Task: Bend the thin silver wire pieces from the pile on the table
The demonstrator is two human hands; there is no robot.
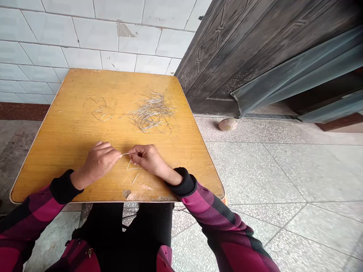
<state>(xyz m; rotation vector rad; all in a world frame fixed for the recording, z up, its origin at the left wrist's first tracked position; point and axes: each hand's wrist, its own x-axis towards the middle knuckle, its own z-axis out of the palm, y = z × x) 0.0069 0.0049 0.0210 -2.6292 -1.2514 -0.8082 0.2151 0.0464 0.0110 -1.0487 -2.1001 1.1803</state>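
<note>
Above the near part of the wooden table, my left hand [99, 161] and my right hand [148, 158] pinch a thin, pale wire [125, 154] from either side. A short stretch of it shows between the fingertips; the rest is hidden in the fingers. Just under my right hand lies a bent piece of wire [131, 168], partly covered by that hand. A short straight bit of wire [136, 178] rests closer to the table's front edge. Beyond my right hand is a large tangled heap of wires [153, 111].
A small scatter of wire pieces [102, 109] lies at the left back of the yellow-brown table [70, 130]. The table stands against a tiled wall [90, 34]. To the right are a dark carved door [227, 49], a hanging curtain [297, 70] and a ball [227, 124] on the floor.
</note>
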